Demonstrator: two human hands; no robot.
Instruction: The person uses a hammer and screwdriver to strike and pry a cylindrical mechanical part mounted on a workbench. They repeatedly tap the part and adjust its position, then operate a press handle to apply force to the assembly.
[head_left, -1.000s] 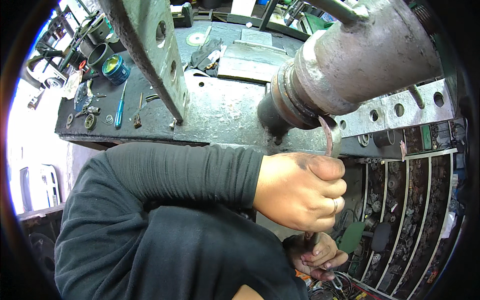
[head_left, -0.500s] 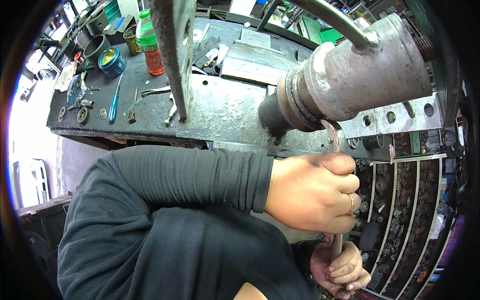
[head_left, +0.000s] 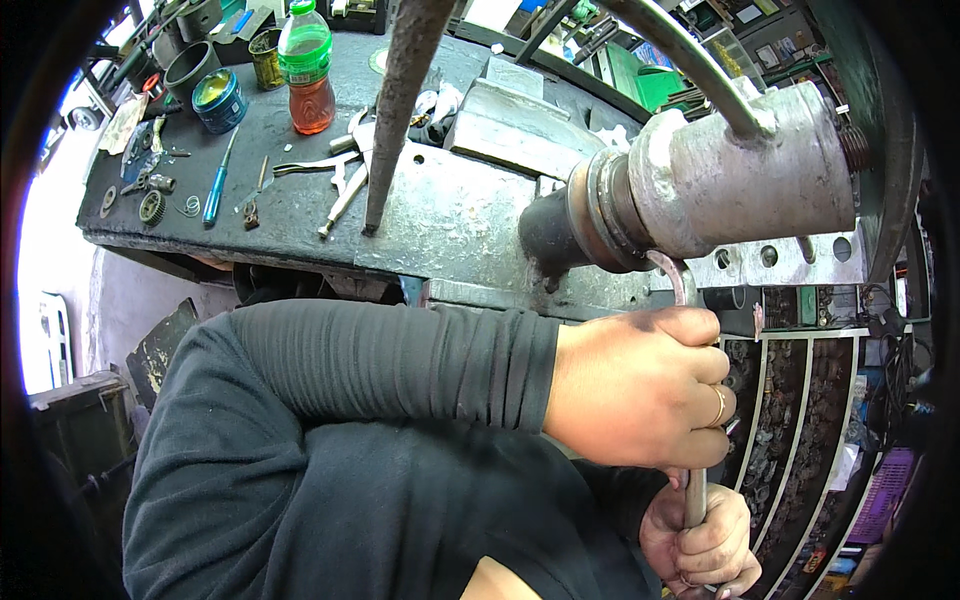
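Lower in view than a second ago, the grey cylinder [head_left: 740,180] sits at two o'clock on the cluttered worktop [head_left: 300,200]; beneath it both hands, left hand [head_left: 640,390] above right hand [head_left: 705,540], are fisted tight around the upright metal wrench [head_left: 694,495], its hooked end touching the cylinder's underside

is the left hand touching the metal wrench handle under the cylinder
Touching. The head view shows the left hand wrapped around the wrench below the grey cylinder, its handle emerging beneath the fist into the right hand.
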